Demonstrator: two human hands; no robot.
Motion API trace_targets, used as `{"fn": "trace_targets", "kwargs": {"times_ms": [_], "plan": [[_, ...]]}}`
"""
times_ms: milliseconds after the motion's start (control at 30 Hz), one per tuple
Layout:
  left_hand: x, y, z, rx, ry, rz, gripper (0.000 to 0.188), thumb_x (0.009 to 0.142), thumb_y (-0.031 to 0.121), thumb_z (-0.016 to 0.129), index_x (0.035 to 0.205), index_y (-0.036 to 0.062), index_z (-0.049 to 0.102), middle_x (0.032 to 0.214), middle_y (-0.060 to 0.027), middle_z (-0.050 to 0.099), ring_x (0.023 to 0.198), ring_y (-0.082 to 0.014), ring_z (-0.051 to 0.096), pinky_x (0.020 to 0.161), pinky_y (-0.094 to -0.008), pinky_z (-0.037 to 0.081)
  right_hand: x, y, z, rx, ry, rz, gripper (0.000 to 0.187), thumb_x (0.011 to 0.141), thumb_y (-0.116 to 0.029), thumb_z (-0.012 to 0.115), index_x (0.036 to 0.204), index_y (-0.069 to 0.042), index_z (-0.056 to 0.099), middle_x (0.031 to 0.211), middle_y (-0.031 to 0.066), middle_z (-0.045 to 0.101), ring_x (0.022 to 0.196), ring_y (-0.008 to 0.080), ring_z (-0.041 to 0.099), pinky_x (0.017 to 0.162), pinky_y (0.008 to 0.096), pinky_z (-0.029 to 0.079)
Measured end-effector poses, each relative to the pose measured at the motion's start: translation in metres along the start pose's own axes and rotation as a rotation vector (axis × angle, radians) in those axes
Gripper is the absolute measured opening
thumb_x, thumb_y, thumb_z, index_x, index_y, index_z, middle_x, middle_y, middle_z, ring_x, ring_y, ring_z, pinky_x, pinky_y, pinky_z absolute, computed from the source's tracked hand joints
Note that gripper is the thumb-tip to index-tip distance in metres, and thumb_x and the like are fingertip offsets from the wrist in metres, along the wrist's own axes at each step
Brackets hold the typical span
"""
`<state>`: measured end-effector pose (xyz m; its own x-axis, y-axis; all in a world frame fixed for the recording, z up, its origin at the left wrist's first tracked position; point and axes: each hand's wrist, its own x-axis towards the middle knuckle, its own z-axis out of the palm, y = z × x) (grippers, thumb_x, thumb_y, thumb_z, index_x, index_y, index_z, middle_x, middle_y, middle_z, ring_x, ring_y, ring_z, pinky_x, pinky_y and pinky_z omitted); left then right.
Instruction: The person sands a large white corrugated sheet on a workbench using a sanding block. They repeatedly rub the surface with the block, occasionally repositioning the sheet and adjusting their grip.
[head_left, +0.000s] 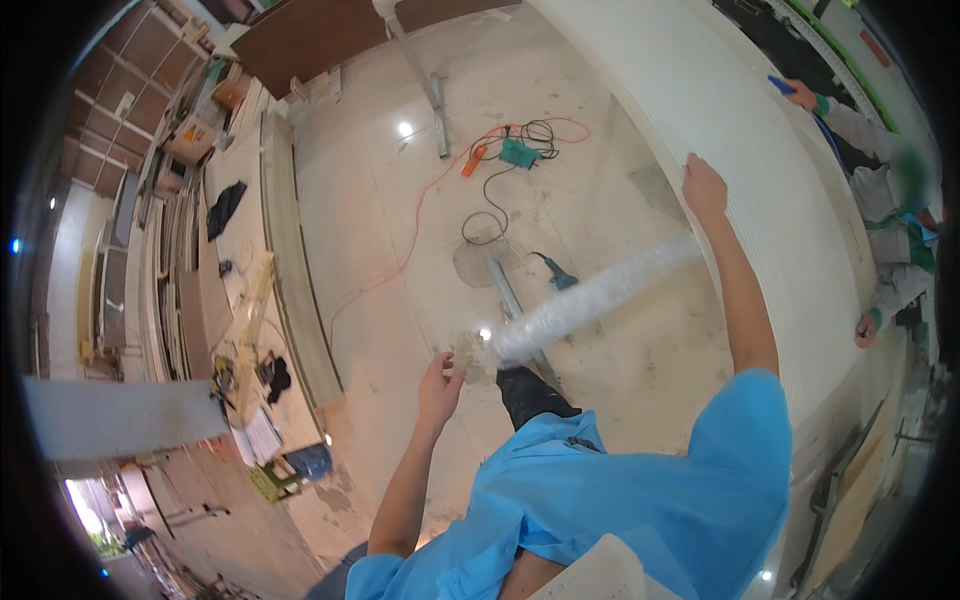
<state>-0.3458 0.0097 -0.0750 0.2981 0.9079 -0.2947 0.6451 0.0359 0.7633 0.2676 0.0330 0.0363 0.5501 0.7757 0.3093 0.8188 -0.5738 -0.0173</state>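
My right hand (706, 187) is closed in a fist at the near edge of a long white ribbed panel (800, 230); anything inside it is hidden. Away to the left, over the floor, my left hand (440, 388) has its fingers bent and apart, with nothing visible in them. Between my two arms, a long bundle of clear plastic film (600, 300) slants from beside my dark trouser leg (532, 395) up to the panel's edge. It does not visibly touch either hand.
Below the film lie a corded power tool (557, 274) and a metal bar (507, 290). Farther off are a green tool (519, 153) and a red cable (418, 225). A cluttered workbench (225, 270) stands left. Across the panel, a co-worker's hand (800, 95) holds something blue.
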Motion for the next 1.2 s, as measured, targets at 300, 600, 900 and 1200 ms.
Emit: {"fn": "trace_targets", "kwargs": {"times_ms": [300,600,900,1200], "plan": [[0.142,0.024,-0.059,0.074,-0.120,-0.006,0.045,0.097,0.033,0.070,0.133,0.0058,0.064,0.113,-0.0167,0.074,0.090,-0.0236,0.074,0.082,-0.0385,0.058,0.217,-0.092,0.069,-0.011,-0.022,0.004,0.018,0.100,-0.017,0.053,0.111,-0.005,0.061,0.106,0.0195,0.070,0.099,0.0376,0.071,0.081,0.0522,0.056],[0.290,-0.127,-0.122,0.068,-0.354,-0.305,0.050,0.097,0.039,0.068,0.128,0.0010,0.065,0.101,-0.0183,0.075,0.086,-0.0253,0.075,0.076,-0.0372,0.059,0.134,-0.047,0.058,0.083,0.024,0.075,0.024,0.104,-0.024,0.050,0.112,-0.005,0.064,0.109,0.0178,0.069,0.106,0.0383,0.066,0.089,0.0517,0.053],[0.315,-0.224,-0.197,0.100,-0.281,-0.745,0.038,0.093,0.029,0.066,0.112,-0.0041,0.068,0.095,-0.0160,0.071,0.076,-0.0239,0.071,0.066,-0.0380,0.057,0.007,-0.011,-0.003,0.040,-0.080,0.170,0.017,0.098,-0.013,0.057,0.108,-0.001,0.064,0.104,0.0185,0.065,0.101,0.0393,0.063,0.087,0.0487,0.051],[0.426,-0.129,-0.120,-0.187,-0.264,-0.594,0.043,0.095,0.032,0.069,0.122,-0.0016,0.065,0.100,-0.0146,0.072,0.078,-0.0217,0.071,0.067,-0.0360,0.057,0.291,-0.112,0.096,0.018,-0.038,0.028,0.013,0.097,-0.013,0.056,0.098,-0.002,0.061,0.096,0.0178,0.067,0.094,0.0393,0.066,0.079,0.0510,0.052]]}}
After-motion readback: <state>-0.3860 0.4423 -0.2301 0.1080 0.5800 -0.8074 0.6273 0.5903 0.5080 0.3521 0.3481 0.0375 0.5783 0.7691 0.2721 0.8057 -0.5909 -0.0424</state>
